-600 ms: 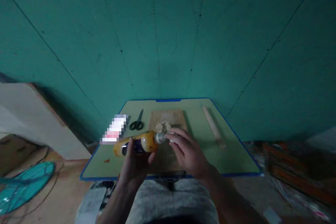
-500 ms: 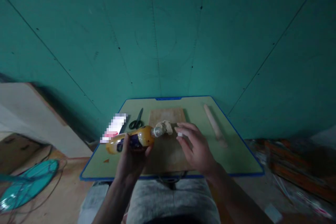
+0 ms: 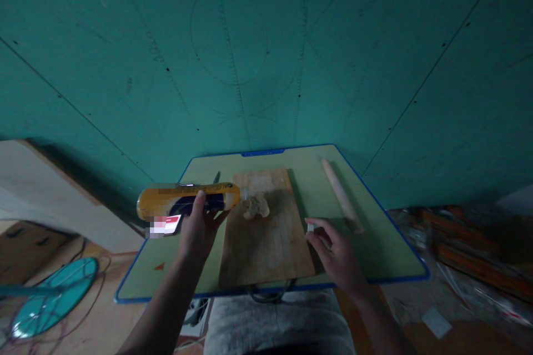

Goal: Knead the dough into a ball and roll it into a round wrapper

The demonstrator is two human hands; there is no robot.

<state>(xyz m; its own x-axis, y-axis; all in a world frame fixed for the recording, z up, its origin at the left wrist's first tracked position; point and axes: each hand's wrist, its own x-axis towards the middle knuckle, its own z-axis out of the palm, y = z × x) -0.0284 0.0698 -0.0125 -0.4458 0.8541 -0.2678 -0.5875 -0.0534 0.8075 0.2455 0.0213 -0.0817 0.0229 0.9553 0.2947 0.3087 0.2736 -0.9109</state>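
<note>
My left hand [image 3: 195,233] is wrapped round a yellow plastic bottle [image 3: 213,201] with a dark blue label. The bottle lies nearly level in the air, its neck end at the left side of a lump of dough [image 3: 260,204]; its mouth cannot be made out. That pale, uneven lump rests on a wooden cutting board [image 3: 270,252]. To the right of the board, my right hand [image 3: 335,252] pinches a small white bottle cap [image 3: 310,227] between thumb and fingers.
A wooden rolling pin [image 3: 341,194] lies on the right of the blue-edged folding table [image 3: 291,156]. Behind the bottle, only the tip of the scissors [image 3: 217,177] shows. A lit phone [image 3: 169,224] is partly covered at left. The green wall [image 3: 258,111] stands behind.
The bottle has swung from pointing toward me at its base to lying more level, shifting left. My right hand has drawn away right and down with the cap. The view has also shifted.
</note>
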